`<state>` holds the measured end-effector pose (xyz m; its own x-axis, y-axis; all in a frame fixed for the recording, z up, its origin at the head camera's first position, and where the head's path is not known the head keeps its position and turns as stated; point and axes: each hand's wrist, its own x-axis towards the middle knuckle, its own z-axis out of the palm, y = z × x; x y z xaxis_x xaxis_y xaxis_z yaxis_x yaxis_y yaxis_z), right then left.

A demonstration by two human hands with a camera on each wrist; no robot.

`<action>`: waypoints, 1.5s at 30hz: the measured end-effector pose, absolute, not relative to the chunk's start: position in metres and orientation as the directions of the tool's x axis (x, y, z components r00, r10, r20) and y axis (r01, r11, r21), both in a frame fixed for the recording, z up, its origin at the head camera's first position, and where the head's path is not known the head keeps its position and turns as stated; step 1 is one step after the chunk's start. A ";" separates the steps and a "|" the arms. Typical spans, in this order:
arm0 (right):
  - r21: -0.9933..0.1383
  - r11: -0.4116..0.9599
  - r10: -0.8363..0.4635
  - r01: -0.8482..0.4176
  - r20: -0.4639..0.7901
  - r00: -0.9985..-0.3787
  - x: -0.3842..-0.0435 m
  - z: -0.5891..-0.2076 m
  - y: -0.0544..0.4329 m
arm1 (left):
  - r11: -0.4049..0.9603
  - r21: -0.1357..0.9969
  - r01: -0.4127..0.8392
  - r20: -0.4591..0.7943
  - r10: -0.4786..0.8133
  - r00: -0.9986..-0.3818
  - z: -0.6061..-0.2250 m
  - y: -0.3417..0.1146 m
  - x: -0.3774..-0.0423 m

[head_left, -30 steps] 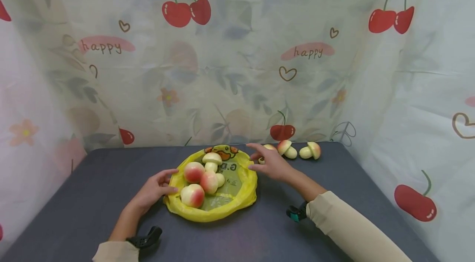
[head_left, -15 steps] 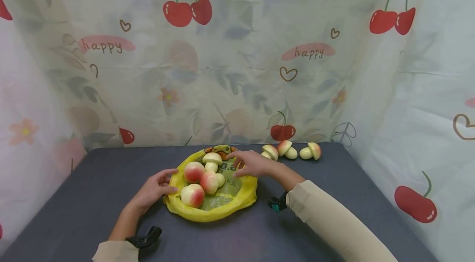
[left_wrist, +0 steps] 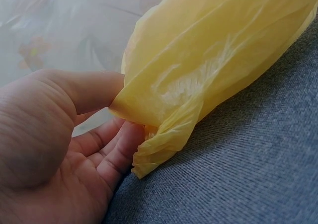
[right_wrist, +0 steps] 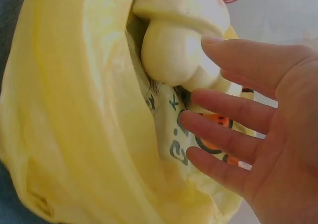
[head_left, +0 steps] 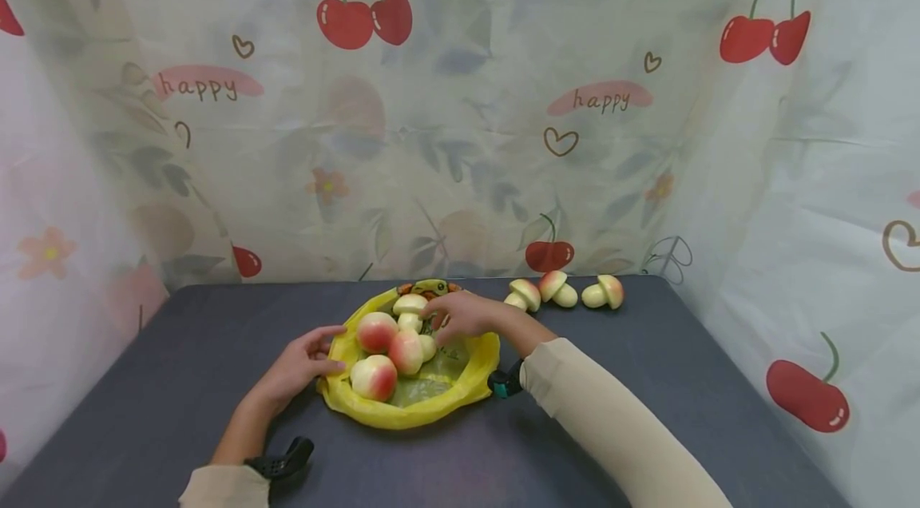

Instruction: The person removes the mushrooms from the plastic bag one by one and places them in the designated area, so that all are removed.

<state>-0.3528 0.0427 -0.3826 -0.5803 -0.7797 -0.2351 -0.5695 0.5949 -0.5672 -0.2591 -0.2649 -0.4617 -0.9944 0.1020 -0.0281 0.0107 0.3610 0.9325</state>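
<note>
A yellow plastic bag lies wide open on the table, its rim rolled into a ring. Inside it are several toy mushrooms with red-and-cream caps, among them an upright mushroom at the back and a mushroom lying on its side. My left hand holds the bag's left rim; the left wrist view shows yellow plastic between thumb and fingers. Over the bag reaches my right hand, fingers spread. In the right wrist view its thumb is close to a mushroom; contact is unclear.
At the table's back right lie three more mushrooms: a left one, a middle one and a right one. A printed curtain hangs close behind the dark table and down both sides.
My right hand has moved left from the bag's right rim, near the loose mushrooms, to above the mushrooms inside. My left hand stays at the left rim.
</note>
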 end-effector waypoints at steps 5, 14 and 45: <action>-0.587 0.573 -0.794 -0.572 -0.226 -0.564 -0.356 -0.391 0.035 | 0.358 0.934 0.009 -0.030 0.103 -0.994 -0.460 -0.264 -0.259; -0.543 0.590 -0.789 -0.598 -0.230 -0.570 -0.355 -0.401 0.026 | 0.352 0.936 0.007 -0.033 0.106 -0.994 -0.462 -0.265 -0.260; -0.567 0.544 -0.693 -0.618 0.112 -0.712 -0.340 -0.405 0.066 | 0.356 0.934 0.017 -0.024 0.111 -0.994 -0.463 -0.266 -0.259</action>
